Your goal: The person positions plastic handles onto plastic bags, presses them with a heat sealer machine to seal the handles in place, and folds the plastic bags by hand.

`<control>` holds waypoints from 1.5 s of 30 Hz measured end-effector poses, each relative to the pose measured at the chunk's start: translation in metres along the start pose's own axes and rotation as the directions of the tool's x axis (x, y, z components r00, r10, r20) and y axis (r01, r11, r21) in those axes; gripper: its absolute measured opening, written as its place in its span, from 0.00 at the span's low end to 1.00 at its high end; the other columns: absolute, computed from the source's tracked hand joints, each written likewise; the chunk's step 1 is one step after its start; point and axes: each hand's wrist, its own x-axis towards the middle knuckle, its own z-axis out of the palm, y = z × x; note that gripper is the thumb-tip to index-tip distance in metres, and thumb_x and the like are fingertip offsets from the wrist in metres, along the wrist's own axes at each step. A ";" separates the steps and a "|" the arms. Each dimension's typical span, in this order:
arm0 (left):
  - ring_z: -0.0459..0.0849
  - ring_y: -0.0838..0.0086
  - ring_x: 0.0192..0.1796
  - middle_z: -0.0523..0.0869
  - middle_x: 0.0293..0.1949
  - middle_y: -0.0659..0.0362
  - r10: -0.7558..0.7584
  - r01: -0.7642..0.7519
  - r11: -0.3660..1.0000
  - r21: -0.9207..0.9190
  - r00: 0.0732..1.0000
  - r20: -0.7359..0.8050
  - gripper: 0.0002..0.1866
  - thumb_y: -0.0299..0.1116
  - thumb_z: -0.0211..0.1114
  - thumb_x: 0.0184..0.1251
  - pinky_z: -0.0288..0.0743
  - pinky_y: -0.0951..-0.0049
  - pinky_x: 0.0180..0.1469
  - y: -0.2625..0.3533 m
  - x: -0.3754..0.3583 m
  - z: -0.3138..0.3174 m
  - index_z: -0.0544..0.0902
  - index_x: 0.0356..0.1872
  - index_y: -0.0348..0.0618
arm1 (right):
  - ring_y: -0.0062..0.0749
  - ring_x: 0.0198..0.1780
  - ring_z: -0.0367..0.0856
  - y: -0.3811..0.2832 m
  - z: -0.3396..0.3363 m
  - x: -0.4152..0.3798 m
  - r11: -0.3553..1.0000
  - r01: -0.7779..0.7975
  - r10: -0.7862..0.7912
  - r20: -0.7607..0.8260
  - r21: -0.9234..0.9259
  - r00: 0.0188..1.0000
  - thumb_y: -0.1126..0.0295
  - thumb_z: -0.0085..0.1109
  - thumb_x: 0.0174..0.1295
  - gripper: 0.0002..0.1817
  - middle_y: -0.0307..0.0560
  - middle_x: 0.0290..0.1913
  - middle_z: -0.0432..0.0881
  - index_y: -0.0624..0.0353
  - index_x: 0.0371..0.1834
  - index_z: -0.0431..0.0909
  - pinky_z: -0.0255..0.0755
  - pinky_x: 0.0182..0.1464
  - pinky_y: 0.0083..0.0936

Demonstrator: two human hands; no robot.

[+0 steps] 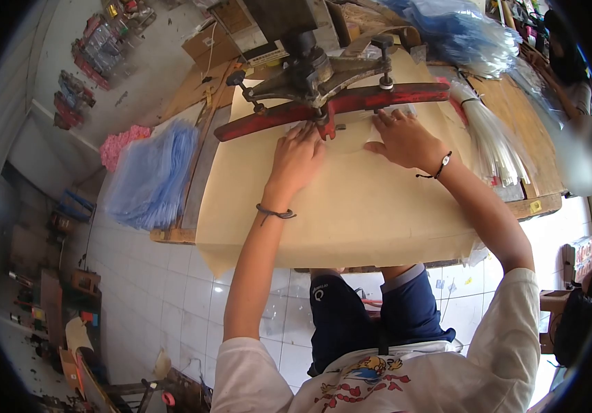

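My left hand lies on the brown paper sheet, its fingers stretched forward to the lower edge of a red metal bar. To the right, my right hand rests with its thumb spread away from the fingers. Its fingertips are right at the bar, over a bit of clear plastic. The bar hangs from a dark metal press head with adjusting screws at both sides. A small dark piece shows on the paper between my hands, close to the bar's red centre bracket.
Blue-tinted plastic sleeves are stacked at the table's left, by a pink bundle. A tied bunch of clear strips lies at the right. More plastic bags are heaped behind. Another person is at the far right.
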 end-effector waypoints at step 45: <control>0.81 0.56 0.63 0.88 0.59 0.54 -0.079 0.078 0.996 0.050 0.997 0.008 0.22 0.42 0.57 0.73 0.75 0.51 0.61 -0.004 0.007 0.010 0.83 0.61 0.43 | 0.65 0.72 0.71 -0.001 -0.007 -0.002 1.000 0.024 -0.024 0.007 -0.014 1.000 0.42 0.40 0.80 0.40 0.68 0.76 0.67 0.72 0.75 0.64 0.67 0.71 0.61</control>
